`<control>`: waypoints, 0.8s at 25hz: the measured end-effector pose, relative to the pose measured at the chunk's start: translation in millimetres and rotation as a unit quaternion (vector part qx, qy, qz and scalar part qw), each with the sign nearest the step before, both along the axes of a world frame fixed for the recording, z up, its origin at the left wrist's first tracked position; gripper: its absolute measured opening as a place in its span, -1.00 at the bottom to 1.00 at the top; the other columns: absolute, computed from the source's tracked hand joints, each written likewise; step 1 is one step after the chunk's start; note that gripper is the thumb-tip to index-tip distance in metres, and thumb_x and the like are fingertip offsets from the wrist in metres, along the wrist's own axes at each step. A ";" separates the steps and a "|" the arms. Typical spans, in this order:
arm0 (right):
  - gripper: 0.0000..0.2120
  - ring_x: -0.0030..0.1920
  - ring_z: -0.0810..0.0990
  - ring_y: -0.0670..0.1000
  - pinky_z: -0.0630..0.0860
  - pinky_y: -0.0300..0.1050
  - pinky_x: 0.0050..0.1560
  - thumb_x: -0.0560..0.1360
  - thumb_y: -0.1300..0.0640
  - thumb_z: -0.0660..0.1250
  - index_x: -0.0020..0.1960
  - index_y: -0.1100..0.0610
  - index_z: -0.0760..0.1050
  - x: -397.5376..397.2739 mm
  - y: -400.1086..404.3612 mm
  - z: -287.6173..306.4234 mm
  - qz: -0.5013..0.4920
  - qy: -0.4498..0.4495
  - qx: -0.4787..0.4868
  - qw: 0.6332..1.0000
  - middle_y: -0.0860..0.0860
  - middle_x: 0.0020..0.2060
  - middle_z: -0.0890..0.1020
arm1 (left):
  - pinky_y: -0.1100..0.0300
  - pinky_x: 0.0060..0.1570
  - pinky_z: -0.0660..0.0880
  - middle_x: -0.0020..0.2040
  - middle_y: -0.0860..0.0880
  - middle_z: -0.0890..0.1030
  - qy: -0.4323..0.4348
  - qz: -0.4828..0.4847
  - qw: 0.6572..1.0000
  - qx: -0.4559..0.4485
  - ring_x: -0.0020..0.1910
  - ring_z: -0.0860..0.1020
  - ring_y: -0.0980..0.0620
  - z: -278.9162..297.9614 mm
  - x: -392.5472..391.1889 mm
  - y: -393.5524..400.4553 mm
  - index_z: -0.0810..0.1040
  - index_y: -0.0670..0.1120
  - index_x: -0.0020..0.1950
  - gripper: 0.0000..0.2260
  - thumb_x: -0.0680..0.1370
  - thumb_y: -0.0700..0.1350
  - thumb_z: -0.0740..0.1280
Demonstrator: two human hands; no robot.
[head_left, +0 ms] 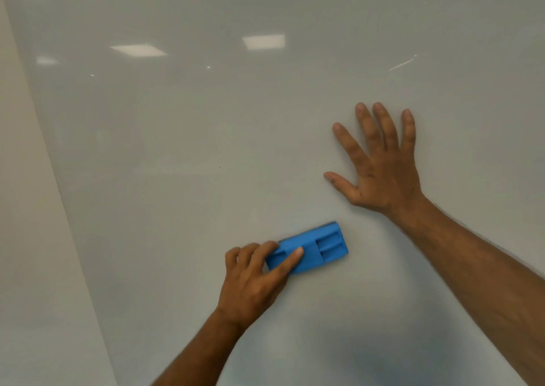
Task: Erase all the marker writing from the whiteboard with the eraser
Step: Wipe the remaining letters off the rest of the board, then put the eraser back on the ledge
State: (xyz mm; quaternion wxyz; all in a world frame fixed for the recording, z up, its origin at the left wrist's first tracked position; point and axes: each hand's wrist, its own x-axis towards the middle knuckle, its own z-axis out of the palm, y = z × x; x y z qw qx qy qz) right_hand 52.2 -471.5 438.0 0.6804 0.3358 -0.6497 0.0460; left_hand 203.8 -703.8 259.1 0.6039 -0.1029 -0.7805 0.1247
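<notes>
Whiteboard [265, 137] fills nearly the whole head view, glossy and pale, with ceiling light panels mirrored in its upper part. I find no legible marker writing on the visible surface; only a faint bluish haze [392, 356] shows low and to the right, which I judge to be smeared residue or shadow, and I cannot say which. Its left edge meets a plain beige wall [26, 208].

On the board, low and centre, lies the blue eraser [309, 248], long axis tilted up toward the right, flat face against the surface. My left hand [253, 282] holds it at its left end, fingers curled over the upper edge and the thumb laid along the moulded back. I judge it light and rigid in the plastic body, presumably with a soft pad beneath, so it should slide easily on this slick board; a grip across the middle, at the raised band, would press more evenly than the present end grip.

My right hand [380, 167] is spread wide, fingers straight, flat against the board above and right of the eraser, well apart from it, holding nothing.

No containers are in view.
</notes>
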 end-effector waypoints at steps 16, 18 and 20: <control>-0.33 0.57 0.17 0.34 0.04 0.54 0.46 0.62 -0.23 0.19 0.60 0.12 0.25 -16.8 45.5 -23.9 0.005 -0.037 0.010 0.999 0.27 0.57 0.22 | -0.04 0.01 0.44 0.24 -0.07 0.45 -0.182 0.015 0.970 -0.161 0.04 0.49 -0.08 -47.6 0.9 40.2 0.31 0.19 0.57 -0.40 0.55 -0.19 0.25; -0.33 0.56 0.18 0.35 0.06 0.55 0.45 0.61 -0.22 0.21 0.59 0.12 0.26 -15.7 48.2 -31.9 0.008 -0.039 0.024 0.999 0.27 0.57 0.23 | -0.01 -0.05 0.51 0.23 -0.07 0.44 -0.195 0.006 0.968 -0.157 0.02 0.50 -0.06 -52.0 2.4 45.6 0.29 0.18 0.57 -0.34 0.50 -0.17 0.35; -0.33 0.56 0.19 0.36 0.06 0.56 0.45 0.59 -0.21 0.23 0.59 0.12 0.28 -12.9 50.2 -39.6 0.013 -0.048 0.034 0.998 0.27 0.57 0.24 | 0.01 -0.07 0.53 0.24 -0.07 0.44 -0.210 0.002 0.966 -0.148 0.02 0.50 -0.05 -54.4 3.2 50.4 0.29 0.18 0.57 -0.24 0.43 -0.13 0.49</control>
